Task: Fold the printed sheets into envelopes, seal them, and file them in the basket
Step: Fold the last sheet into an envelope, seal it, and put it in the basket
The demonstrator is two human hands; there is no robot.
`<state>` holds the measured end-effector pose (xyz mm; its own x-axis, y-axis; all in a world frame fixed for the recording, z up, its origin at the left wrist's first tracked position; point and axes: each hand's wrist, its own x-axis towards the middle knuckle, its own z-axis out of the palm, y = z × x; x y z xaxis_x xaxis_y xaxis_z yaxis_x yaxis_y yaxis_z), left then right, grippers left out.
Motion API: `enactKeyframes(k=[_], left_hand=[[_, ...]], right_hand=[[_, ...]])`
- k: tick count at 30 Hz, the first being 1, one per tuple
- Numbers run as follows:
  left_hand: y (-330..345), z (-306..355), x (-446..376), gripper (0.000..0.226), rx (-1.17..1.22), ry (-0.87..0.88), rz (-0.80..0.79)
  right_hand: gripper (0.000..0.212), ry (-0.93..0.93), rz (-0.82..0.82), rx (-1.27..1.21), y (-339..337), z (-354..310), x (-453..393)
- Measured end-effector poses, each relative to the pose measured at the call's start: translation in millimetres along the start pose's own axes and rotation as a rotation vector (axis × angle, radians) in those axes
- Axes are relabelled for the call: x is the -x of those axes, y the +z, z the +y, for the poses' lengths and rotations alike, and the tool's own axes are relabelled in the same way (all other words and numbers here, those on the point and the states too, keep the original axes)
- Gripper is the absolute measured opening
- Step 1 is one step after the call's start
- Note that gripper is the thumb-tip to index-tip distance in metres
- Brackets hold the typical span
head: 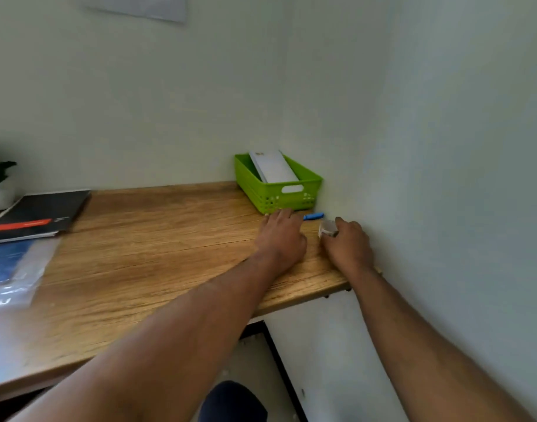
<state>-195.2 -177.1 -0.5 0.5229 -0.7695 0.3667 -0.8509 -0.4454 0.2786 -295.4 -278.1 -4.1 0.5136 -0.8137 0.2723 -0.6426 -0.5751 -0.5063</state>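
Over on the far left of the wooden desk [145,248] sit a dark notebook [39,214] with a red stripe and a clear plastic sleeve [14,269] with something blue inside, both well apart from the person's hands. Nothing there looks like it matters right now.

Moving right, the left hand [280,236] lies palm down on the desk, fingers relaxed and stretched forward, not gripping anything. Its fingertips reach right up to the front wall of the green basket [273,196], touching it or nearly so; hard to say which. That basket sits in the back right corner, its long axis running away from the person and a bit leftward. One white folded envelope [274,169] already leans inside it, lengthwise along that same axis.

Just right of the left fingertips lies a small blue thing [313,216], maybe a glue stick or a cap, flat on the desk and pointing roughly left to right between the two hands.

Then the right hand [349,242], close against the side wall, is curled around a small whitish object [328,229], possibly tape or a glue piece; too blurry to call.

So the basket lies straight ahead of both hands, and the left one is clearly nearer. No loose printed sheets are in view, so filing looks at least partly done.
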Motion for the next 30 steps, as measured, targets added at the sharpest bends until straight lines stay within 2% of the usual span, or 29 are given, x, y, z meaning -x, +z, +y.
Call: enactKeyframes(k=[3, 8, 12, 14, 16, 18, 22, 25, 30], left_hand=[[11.6, 4.4, -3.7, 0.058, -0.083, 0.011, -0.049], [11.7, -0.7, -3.3, 0.057, -0.045, -0.028, -0.115], [10.3, -0.3, 0.7, 0.055, -0.034, -0.044, -0.113], [7.2, 0.2, 3.0, 0.053, -0.02, -0.049, -0.104], [0.7, -1.3, 8.3, 0.052, -0.015, -0.051, -0.094], [-9.0, -9.9, 17.2, 0.052, -0.075, -0.049, -0.102], [-49.0, -70.6, 42.0, 0.049, -0.246, -0.122, -0.044], [-80.0, -126.4, 63.6, 0.048, -0.306, -0.261, -0.023], [-109.5, -195.8, 84.9, 0.049, -0.295, -0.418, -0.003]], right_hand=[[0.047, 0.002, -0.01, 0.047, 2.9, -2.6, -3.6], [0.051, 0.007, -0.038, 0.059, 4.5, -4.7, -4.7], [0.057, -0.025, 0.016, 0.081, 4.9, -6.0, 1.2], [0.06, -0.124, 0.117, 0.172, 6.5, -7.2, 7.3], [0.058, -0.311, 0.225, 0.242, 8.9, -11.5, 12.6], [0.051, -0.484, 0.258, 0.223, 12.0, -20.6, 16.8], [0.039, -0.64, 0.05, 0.033, 32.1, -72.7, 27.0], [0.04, -0.734, -0.105, 0.034, 58.7, -126.1, 30.7], [0.041, -0.849, -0.251, 0.019, 102.6, -214.3, 24.0]])
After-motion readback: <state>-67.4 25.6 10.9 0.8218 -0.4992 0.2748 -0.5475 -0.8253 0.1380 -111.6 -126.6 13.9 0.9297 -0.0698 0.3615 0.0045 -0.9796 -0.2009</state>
